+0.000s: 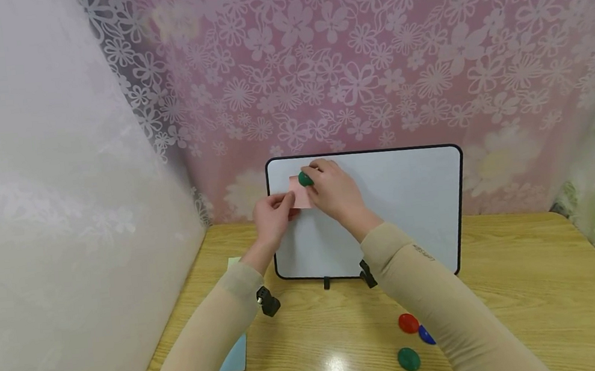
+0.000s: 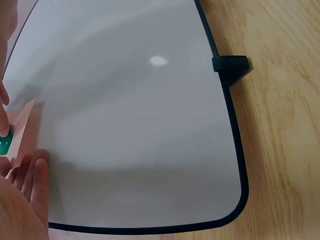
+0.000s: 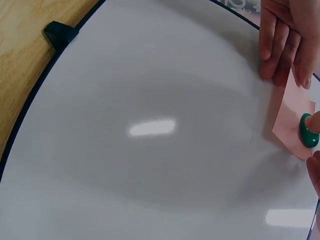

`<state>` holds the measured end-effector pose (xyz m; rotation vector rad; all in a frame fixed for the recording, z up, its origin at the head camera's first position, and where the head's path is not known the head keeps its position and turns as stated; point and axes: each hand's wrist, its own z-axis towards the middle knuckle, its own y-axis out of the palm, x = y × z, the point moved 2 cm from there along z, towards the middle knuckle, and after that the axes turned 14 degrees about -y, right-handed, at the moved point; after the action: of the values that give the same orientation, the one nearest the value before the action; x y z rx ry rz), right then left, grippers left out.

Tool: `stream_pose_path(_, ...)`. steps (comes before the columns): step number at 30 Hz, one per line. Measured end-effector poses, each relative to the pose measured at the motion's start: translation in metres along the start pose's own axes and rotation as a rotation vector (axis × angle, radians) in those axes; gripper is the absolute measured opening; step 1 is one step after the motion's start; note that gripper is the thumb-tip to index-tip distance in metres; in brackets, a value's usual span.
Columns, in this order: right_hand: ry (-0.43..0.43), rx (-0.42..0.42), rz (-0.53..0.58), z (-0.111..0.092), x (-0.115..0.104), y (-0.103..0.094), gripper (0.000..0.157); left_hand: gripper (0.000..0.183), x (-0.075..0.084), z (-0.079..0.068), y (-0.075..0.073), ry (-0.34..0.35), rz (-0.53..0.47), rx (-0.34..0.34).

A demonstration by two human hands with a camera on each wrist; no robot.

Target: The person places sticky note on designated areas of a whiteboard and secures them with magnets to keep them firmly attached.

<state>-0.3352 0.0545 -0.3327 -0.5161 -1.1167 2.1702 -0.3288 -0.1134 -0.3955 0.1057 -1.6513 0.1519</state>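
A small pink sheet of paper point(image 1: 301, 198) lies against the upper left of the whiteboard point(image 1: 403, 210), its lower edge standing off the surface. My left hand point(image 1: 272, 215) pinches the paper's left edge between thumb and fingers. With the fingers of my right hand point(image 1: 335, 189) I hold a round green magnet point(image 1: 304, 178) on the upper part of the paper. The right wrist view shows a fingertip on that green magnet point(image 3: 308, 131) and the pink paper point(image 3: 290, 120) bent outward. In the left wrist view, the left hand point(image 2: 25, 195) is partly cut off.
Black feet point(image 1: 326, 283) support the board on the wooden table point(image 1: 303, 342). Near my right forearm lie a red magnet point(image 1: 408, 323), a blue magnet point(image 1: 426, 335) and another green magnet point(image 1: 409, 359). Light blue paper point(image 1: 234, 358) is partly under my left forearm. A white wall point(image 1: 60, 204) borders the left.
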Motion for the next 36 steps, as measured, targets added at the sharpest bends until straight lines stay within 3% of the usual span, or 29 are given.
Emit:
stream_pose_path(8,-0.002,0.153,0.104,-0.015,0.005,0.002,0.034,0.027,-0.006,-0.007,-0.008,0.017,-0.021,0.005)
stream_pose_path(15,0.021,0.277,0.199,-0.034,0.012,0.005,0.036,0.029,-0.008,-0.013,-0.01,-0.018,-0.055,0.019)
stream_pose_path(22,0.063,0.307,0.225,-0.045,0.017,0.011,0.035,0.031,-0.014,-0.015,-0.011,-0.028,-0.058,0.018)
stream_pose_path(30,0.089,0.355,0.308,-0.059,0.018,0.019,0.037,0.03,-0.027,-0.023,-0.013,0.016,-0.063,-0.014)
stream_pose_path(36,0.07,0.377,0.369,-0.073,0.011,0.023,0.038,0.027,-0.039,-0.031,-0.015,0.028,-0.039,-0.023)
